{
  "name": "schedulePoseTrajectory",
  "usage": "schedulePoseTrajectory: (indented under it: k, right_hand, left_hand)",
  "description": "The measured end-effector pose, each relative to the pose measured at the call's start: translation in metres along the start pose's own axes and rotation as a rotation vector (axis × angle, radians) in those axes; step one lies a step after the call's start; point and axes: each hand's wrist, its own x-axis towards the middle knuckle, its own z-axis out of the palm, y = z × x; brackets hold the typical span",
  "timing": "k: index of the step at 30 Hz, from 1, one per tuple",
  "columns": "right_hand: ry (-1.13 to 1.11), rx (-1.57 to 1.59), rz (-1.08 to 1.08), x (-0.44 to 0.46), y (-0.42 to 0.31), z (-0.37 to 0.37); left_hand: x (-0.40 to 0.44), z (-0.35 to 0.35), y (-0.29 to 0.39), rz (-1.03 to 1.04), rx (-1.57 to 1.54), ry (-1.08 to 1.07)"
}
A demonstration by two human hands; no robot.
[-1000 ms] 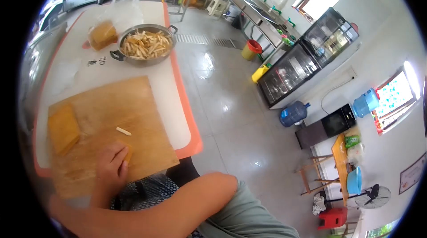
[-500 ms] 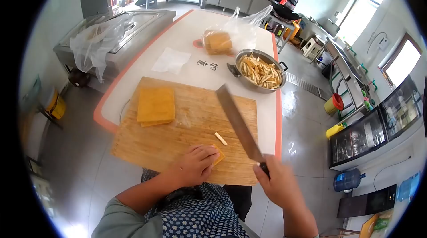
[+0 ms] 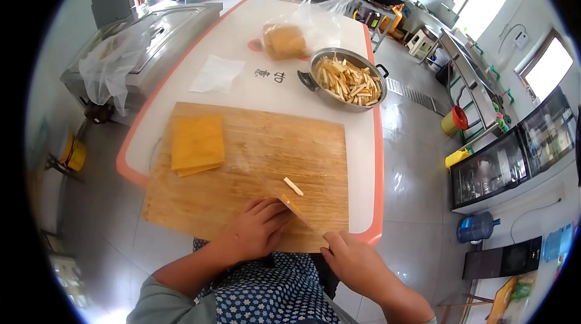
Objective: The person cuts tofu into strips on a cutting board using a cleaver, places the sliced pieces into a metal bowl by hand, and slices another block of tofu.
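Note:
My right hand [image 3: 354, 258] is closed round the handle of a cleaver [image 3: 298, 211], whose blade stands edge-down on the board beside my left fingertips. My left hand [image 3: 260, 227] presses with curled fingers on a small yellow-orange slab that looks like pressed tofu; hand and blade hide most of it. Just beyond the blade lies one pale cut strip [image 3: 293, 186]. A short stack of yellow-orange slabs [image 3: 198, 142] sits at the left of the wooden cutting board [image 3: 266, 142].
Behind the board stands a two-handled metal pot [image 3: 307, 80] heaped with cut strips [image 3: 348, 79]. A clear plastic bag [image 3: 324, 21] holds more slabs [image 3: 285, 42]. A white sheet [image 3: 218, 74] lies on the table [image 3: 181, 91]. Left is a steel counter [image 3: 200, 15] with another plastic bag [image 3: 115, 60].
My right hand has brought the cleaver down from a raised, tilted position to the slab by my left fingers. My left hand stays on the slab. The view has shifted slightly.

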Motion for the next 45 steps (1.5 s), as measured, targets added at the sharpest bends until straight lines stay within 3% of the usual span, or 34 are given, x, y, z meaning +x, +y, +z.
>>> schedulePoseTrajectory:
  k: [8, 19, 32, 40, 45]
  right_hand:
    - [-0.038, 0.038, -0.024, -0.006, 0.005, -0.001]
    - [-0.210, 0.074, 0.104, 0.021, 0.004, -0.021]
    - [-0.125, 0.049, -0.013, 0.077, 0.009, -0.015]
    - [-0.021, 0.168, 0.151, 0.041, -0.003, -0.035]
    - [-0.092, 0.089, 0.223, 0.029, -0.015, -0.037]
  left_hand:
    - [0.002, -0.002, 0.000, -0.021, 0.002, -0.037]
    - [0.003, -0.003, 0.001, -0.029, 0.006, -0.006]
    - [-0.001, -0.005, 0.006, -0.017, 0.064, 0.066]
    - [-0.011, 0.002, 0.001, -0.037, -0.006, 0.103]
    - [-0.015, 0.002, 0.001, -0.040, -0.022, 0.120]
